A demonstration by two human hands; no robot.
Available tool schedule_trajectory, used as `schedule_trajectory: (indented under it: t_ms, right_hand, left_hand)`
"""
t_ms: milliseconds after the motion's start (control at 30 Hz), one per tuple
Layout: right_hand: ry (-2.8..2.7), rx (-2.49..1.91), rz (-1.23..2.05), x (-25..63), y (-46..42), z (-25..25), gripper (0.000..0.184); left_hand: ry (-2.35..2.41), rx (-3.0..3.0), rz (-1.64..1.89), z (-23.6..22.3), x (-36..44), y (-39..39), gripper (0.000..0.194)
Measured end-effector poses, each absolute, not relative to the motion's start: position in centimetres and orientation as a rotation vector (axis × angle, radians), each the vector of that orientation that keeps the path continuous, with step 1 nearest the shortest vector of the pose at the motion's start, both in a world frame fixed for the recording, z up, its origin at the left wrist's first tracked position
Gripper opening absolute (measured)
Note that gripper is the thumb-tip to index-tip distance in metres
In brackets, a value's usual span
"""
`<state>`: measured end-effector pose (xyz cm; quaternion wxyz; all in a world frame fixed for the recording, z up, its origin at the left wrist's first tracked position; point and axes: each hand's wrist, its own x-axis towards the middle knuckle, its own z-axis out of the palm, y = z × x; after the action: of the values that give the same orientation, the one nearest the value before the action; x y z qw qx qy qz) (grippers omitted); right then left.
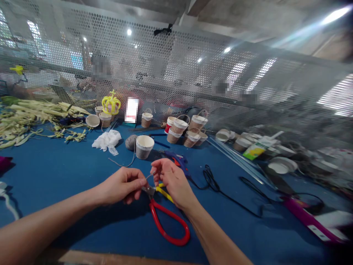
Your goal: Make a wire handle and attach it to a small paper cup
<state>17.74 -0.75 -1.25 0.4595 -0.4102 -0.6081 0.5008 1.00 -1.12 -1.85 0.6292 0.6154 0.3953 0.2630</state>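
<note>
My left hand [124,186] pinches a short thin piece of grey-brown twine [149,176] between thumb and forefinger. Its other end reaches the curled fingers of my right hand [175,182], which look closed on it. Below the hands lie scissors with red handles [182,241], their blades partly hidden. A yellow-handled tool [167,195] sits partly under my right hand. Just beyond are a paper-lined small bucket [144,148] and a ball of grey yarn [131,142], with a loose strand trailing on the blue table.
A blue glue gun [178,159] with a black cord lies beyond my right hand. Several small buckets [179,127] stand further back. Crumpled white plastic [107,141] and dried husks [24,114] lie leftward. A purple power strip [306,217] is at right; perforated metal screen [154,66] behind.
</note>
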Motion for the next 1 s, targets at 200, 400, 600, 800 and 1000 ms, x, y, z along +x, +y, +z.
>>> schedule_trajectory:
  t_ms: [200,400,600,800,1000]
  right_hand:
    - [-1.741,-1.197,0.989,17.79,-0.8,-1.74,0.031]
    - [-1.805,-1.229,0.877,17.69,-0.9,-1.7,0.03]
    - [-1.668,-1.195,1.007,17.33,-1.39,-1.2,0.029]
    - [-1.469,-1.137,1.212,16.99,-1.34,-1.51,0.033]
    - [-1.376,-1.017,1.413,17.16,-0.93,-1.56,0.046]
  left_hand:
    - [0.932,1.451,0.601,-1.82,1.1,-1.09,0.031]
    - [0.948,1.493,0.636,-2.05,1.18,-1.09,0.031]
    - [0.901,1.506,0.636,-1.99,0.91,-1.15,0.032]
    - [0.894,1.474,0.628,-1.74,0.95,-1.18,0.034]
    - [0.892,1.451,0.65,-2.04,0.93,-0.97,0.034]
